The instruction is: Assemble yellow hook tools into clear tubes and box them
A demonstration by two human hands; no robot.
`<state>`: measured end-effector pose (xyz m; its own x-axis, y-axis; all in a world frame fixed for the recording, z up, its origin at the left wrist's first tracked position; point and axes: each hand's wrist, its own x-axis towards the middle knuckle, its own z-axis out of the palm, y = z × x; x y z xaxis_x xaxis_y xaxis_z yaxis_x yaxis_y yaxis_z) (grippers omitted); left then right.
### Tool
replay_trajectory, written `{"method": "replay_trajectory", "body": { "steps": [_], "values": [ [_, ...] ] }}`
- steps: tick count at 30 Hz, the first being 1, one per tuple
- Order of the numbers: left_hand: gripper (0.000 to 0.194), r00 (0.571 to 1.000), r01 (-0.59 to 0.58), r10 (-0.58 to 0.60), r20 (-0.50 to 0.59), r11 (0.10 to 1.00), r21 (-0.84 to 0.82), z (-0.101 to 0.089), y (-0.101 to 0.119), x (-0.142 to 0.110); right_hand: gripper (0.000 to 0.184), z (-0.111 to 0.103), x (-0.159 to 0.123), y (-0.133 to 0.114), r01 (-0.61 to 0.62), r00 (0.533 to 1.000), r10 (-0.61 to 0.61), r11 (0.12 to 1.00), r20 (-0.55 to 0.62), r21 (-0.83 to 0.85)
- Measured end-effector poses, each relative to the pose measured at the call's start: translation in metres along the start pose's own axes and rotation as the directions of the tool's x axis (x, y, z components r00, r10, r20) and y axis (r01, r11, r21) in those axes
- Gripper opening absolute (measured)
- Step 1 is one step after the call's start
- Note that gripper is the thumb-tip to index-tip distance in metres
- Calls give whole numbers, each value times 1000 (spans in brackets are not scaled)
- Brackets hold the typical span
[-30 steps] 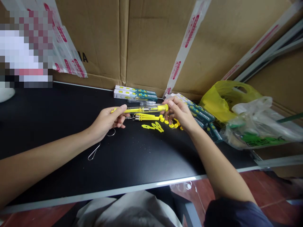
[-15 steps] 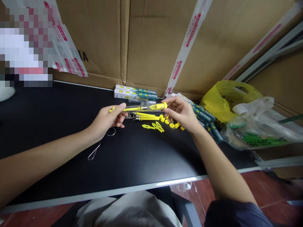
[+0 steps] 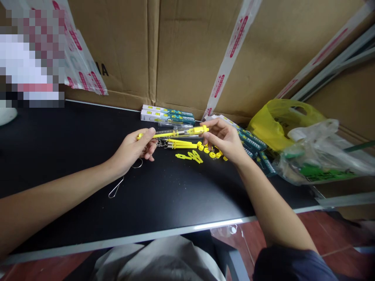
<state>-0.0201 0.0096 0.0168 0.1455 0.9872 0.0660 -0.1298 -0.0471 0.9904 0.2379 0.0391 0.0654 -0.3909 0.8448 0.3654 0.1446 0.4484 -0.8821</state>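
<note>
A clear tubular spring scale (image 3: 166, 134) with yellow parts inside and a yellow cap at its right end is held level above the table. My left hand (image 3: 133, 147) is closed round its left end, thumb on top. The fingers of my right hand (image 3: 227, 139) pinch the capped end. Below it lie yellow rods with metal ends (image 3: 185, 144), small yellow caps (image 3: 212, 155) and flat yellow pieces (image 3: 183, 157). Near my left wrist are a bent wire hook (image 3: 116, 188) and a wire loop (image 3: 137, 164), partly hidden by my hand.
Narrow printed boxes (image 3: 166, 116) and clear tubes (image 3: 175, 125) lie at the back of the black table (image 3: 164, 199). More boxes (image 3: 252, 138) sit behind my right hand. A yellow bag (image 3: 269, 121) and a clear plastic bag (image 3: 316, 156) stand at the right. Cardboard (image 3: 187, 54) walls the back.
The spring scale has shifted slightly to the right in my hands, its capped end now a little higher. Both hands stay nearly in place, and the loose parts lie as before.
</note>
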Motion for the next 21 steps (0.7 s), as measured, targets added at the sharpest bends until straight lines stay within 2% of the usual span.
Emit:
{"method": "replay_trajectory", "body": {
  "steps": [8,10,12,14,15,18,21],
  "values": [
    [41,999,-9,7,-31,998,-58,0,1,1,35,-4,-1,-6,-19,999,19,999,25,-33],
    [41,999,4,-8,-42,997,-79,-1,1,2,39,-11,-1,-8,-25,999,29,995,38,-96],
    [41,998,20,-25,-52,995,-96,-1,1,3,36,-20,0,-8,-5,1000,9,972,16,-233],
    [41,997,32,-40,-63,993,-111,-1,1,4,23,-29,1,-5,37,998,-54,880,-23,-473],
    [41,997,37,-45,-68,992,-117,-1,1,4,17,-32,1,-2,48,998,-55,801,6,-597],
    [41,996,42,-52,-73,991,-130,-2,0,4,12,-33,0,8,99,972,120,570,202,-816],
    [40,996,37,-47,-71,990,-136,-1,0,4,19,-25,-2,18,146,940,225,409,254,-901]
  ]
}}
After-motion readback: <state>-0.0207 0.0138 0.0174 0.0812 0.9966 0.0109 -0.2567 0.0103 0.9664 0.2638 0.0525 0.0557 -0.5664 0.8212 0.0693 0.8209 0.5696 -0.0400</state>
